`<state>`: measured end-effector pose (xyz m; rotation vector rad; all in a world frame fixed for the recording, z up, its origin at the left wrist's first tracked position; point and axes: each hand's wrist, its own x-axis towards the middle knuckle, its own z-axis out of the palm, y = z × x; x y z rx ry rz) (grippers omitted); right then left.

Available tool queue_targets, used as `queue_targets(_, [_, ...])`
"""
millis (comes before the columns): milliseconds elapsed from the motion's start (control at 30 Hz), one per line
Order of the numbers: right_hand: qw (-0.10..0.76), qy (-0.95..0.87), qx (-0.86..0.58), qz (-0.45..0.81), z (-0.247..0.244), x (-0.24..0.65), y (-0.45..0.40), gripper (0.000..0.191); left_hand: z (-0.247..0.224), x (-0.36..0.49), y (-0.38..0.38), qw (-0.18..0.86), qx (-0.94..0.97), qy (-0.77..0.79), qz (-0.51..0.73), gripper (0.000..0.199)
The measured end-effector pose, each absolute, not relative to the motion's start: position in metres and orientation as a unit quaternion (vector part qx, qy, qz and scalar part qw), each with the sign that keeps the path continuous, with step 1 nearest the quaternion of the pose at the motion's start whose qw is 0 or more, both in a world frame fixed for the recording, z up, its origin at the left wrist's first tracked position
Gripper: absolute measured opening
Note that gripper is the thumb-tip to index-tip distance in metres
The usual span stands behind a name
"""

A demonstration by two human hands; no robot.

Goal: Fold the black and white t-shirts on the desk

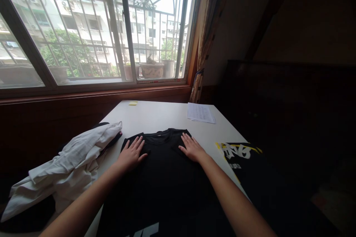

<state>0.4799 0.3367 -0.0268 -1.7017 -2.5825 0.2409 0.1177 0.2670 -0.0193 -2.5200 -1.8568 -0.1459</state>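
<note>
**Head view: black shirt (169,177) spread on the white table (161,114)**

The shirt lies with its collar (159,138) at the far end, while its lower part runs out of the bottom of the view. The left hand (132,154) rests open on one shoulder of it, thumb held out from the fingers; the right hand (192,149) is also open, palm down by the other shoulder. Neither appears to grip the cloth.

The likeliest trouble is wrinkling. If the palms press hard and slide unevenly, the thin fabric could bunch between them or pull the collar askew. Flat fingers have little hold, so a quick pull might slip off and leave one shoulder crooked.

The pile (75,155) of white and dark clothes is close on the left; a wide sweep of that forearm could catch it and drag it off the edge. On the right, the yellow-trimmed garment (241,151) risks the same from the other arm. The papers (200,113) farther back could shift if cloth were flung forward. Whether the hem lies smooth, I cannot tell.
</note>
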Motion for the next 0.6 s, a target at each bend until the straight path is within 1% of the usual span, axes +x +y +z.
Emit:
queue_targets(133, [0.019,-0.842,-0.533,0.083,-0.023,0.473,0.340,0.084,-0.003,0.124,0.277,-0.005,-0.887,-0.460,-0.052,0.064])
queue_targets(267, [0.027,-0.846,-0.526,0.082,-0.024,0.469,0.345,0.084,0.011,0.146,0.290,-0.039,-0.921,-0.383,-0.059,0.057])
queue_targets(433, [0.039,-0.850,-0.519,0.076,-0.026,0.466,0.347,0.084,0.009,0.187,0.300,-0.073,-0.948,-0.302,-0.064,0.060])
queue_targets(600, [0.057,-0.851,-0.516,0.072,-0.025,0.464,0.346,0.080,-0.001,0.202,0.307,-0.082,-0.945,-0.310,-0.066,0.064])
